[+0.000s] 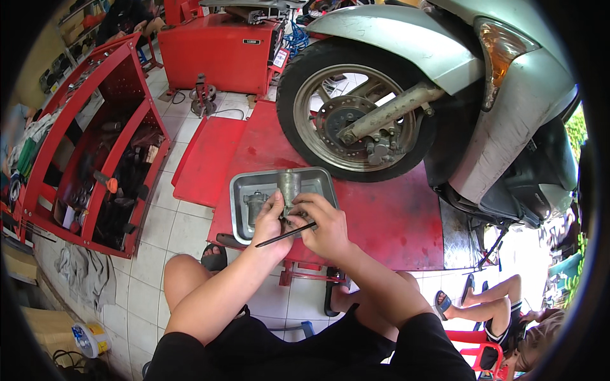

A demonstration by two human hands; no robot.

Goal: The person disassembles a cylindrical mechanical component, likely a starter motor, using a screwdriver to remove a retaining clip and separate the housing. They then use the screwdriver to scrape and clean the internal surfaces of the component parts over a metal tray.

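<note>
A dull grey metal cylinder (289,183) stands up between my two hands, over a metal tray. My left hand (269,222) is closed around its lower end. Fingers of my right hand (324,227) are bent in against the same end, and a thin black rod (279,237) slants out from under them, across in front of my left hand. The small parts between the fingertips are mostly hidden. Inside the silver tray (236,193) lies another grey metal part (255,206), left of the cylinder. A dark tool handle (229,239) pokes out at the tray's near left corner.
The tray rests on a red lift platform (387,216), with a scooter's front wheel (289,120) just beyond it. At left stands a red tool cart (95,184); a red cabinet (216,60) is behind. Another person (502,311) sits at lower right.
</note>
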